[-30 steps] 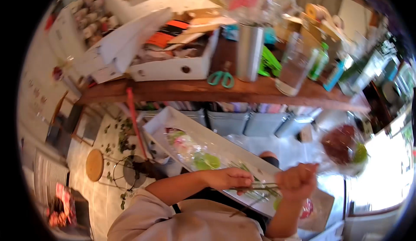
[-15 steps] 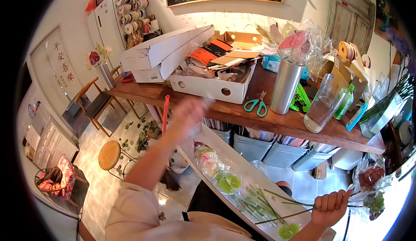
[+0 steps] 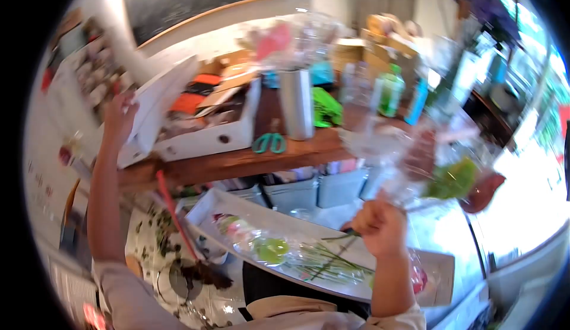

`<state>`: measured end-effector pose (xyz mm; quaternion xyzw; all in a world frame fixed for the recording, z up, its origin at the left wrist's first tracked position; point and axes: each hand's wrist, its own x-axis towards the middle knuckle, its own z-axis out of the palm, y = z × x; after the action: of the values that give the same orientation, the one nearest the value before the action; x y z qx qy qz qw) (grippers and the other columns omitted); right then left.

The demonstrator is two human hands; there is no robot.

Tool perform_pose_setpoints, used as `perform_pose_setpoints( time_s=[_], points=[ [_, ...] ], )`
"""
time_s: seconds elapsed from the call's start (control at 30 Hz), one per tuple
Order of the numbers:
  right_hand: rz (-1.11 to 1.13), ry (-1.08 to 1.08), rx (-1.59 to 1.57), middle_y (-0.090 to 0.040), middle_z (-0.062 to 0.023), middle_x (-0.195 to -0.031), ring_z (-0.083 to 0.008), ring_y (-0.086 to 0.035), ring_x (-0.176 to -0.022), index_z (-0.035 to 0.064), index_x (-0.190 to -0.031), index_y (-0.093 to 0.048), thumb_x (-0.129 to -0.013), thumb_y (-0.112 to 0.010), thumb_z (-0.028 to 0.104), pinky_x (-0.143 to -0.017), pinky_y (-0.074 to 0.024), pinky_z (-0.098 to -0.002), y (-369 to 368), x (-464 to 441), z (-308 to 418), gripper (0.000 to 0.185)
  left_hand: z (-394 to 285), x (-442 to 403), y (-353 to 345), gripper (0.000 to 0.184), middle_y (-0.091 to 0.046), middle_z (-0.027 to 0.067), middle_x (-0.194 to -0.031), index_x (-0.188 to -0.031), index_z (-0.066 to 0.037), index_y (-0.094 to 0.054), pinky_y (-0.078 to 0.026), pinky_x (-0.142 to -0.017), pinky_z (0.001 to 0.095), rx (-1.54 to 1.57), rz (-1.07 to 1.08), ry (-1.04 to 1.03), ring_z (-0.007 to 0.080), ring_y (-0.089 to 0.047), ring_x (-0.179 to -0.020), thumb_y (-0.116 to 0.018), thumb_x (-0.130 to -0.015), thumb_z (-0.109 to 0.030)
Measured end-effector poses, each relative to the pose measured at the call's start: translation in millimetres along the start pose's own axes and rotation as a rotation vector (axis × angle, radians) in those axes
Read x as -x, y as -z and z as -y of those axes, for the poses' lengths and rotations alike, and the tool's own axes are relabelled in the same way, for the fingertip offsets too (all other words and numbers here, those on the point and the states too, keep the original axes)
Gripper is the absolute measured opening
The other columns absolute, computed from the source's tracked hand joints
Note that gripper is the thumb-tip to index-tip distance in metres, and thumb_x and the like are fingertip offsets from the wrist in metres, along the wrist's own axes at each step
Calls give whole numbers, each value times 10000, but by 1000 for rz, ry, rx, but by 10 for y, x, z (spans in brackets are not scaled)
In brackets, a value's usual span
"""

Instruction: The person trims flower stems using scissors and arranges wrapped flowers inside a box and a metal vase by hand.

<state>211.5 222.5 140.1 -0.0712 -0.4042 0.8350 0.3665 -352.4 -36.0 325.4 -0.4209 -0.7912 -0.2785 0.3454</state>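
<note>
My right hand is closed around the stems of several plastic-wrapped anthuriums, dark red and green, their heads pointing right. Below it lies a long white flower box holding more wrapped blooms and a bundle of green stems. My left hand is raised at the far left, beside the upright white cardboard lid. Its fingers are blurred, and I cannot make out whether they touch the lid.
On the wooden table stand an open carton, teal scissors, a metal vase and a green bottle. Grey bins sit underneath. A red-handled broom leans at the left, near leaves on the floor.
My view has turned right. My left hand has moved from above the table edge to beside the white lid. My right hand has lifted the anthuriums higher above the long box.
</note>
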Motion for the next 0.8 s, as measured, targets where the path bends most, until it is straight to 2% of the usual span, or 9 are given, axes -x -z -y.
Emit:
perform_pose_setpoints(
  time_s=[0.03, 0.1, 0.13, 0.17, 0.23, 0.47, 0.57, 0.73, 0.8],
  points=[
    [-9, -3, 32, -317, 8, -581, -133, -292, -499, 141, -703, -388, -1025, -483, 207, -548, -281, -333, -71, -19, 22, 343, -700, 235, 6, 329, -695, 74, -1088, -1276, -22, -660, -530, -893, 325, 340, 234, 248, 170, -647, -1023, -615, -961, -104],
    [-24, -30, 40, -301, 9, -560, -132, -270, -494, 137, -702, -385, -1088, -471, 234, -549, -269, -327, -135, -84, 34, 407, -1853, 899, 26, 359, -656, 48, -1114, -1239, -42, -659, -531, -841, 272, 645, 428, -45, 122, -618, -972, -709, -895, -134],
    [-37, -40, 54, -293, 8, -555, -132, -268, -492, 135, -705, -384, -1109, -469, 254, -550, -263, -324, -172, -95, 2, 430, -2336, 1198, 111, 561, -658, 73, -1180, -1294, -59, -620, -538, -865, 307, 782, 608, 189, 155, -635, -1014, -832, -790, -183],
    [-30, -35, 65, -292, 7, -555, -131, -267, -494, 134, -709, -386, -1115, -471, 265, -548, -259, -324, -192, -90, -37, 435, -2597, 1361, 41, 799, -662, 110, -1212, -1404, 1, -536, -544, -890, 325, 697, 612, -249, 207, -662, -1080, -938, -731, -153],
    [-1, -32, 89, -291, 6, -556, -129, -265, -497, 132, -717, -392, -1128, -475, 286, -545, -251, -322, -235, -104, -125, 447, -3142, 1655, -45, 868, -658, 122, -1247, -1422, -7, -527, -538, -916, 331, 984, 606, -303, 214, -664, -1067, -982, -698, -155],
    [-121, -77, 305, -484, -2, -630, -116, -418, -548, 62, -773, -564, -1085, -600, 275, -531, -311, -304, -339, 44, -248, 379, -3939, 2040, -669, 294, -716, 87, -1031, -1117, 18, -678, -550, -874, 342, 1628, 309, 57, 166, -672, -984, -844, -904, -100],
    [-78, -120, 169, -477, 13, -685, -106, -411, -584, 80, -817, -570, -988, -619, 69, -547, -288, -303, -233, 131, -234, 179, -4018, 1993, -638, 84, -726, 128, -976, -992, -2, -648, -568, -830, 352, 1761, 337, 148, 182, -694, -883, -730, -979, -7],
    [288, -2, 446, -462, 32, -725, -101, -414, -628, 96, -859, -557, -909, -611, -26, -568, -294, -293, -56, 124, -232, 142, -4007, 1986, -638, 84, -723, 126, -978, -991, 1, -631, -575, -834, 354, 1864, 310, 276, 194, -701, -890, -713, -995, -19],
    [118, -35, 293, -483, 22, -726, -87, -434, -645, 90, -872, -571, -1000, -669, 142, -569, -328, -274, -238, 178, -209, 169, -4014, 1973, -583, 102, -717, 110, -961, -980, -11, -620, -565, -807, 340, 1798, 266, 271, 183, -690, -858, -722, -982, -16]
  ],
)
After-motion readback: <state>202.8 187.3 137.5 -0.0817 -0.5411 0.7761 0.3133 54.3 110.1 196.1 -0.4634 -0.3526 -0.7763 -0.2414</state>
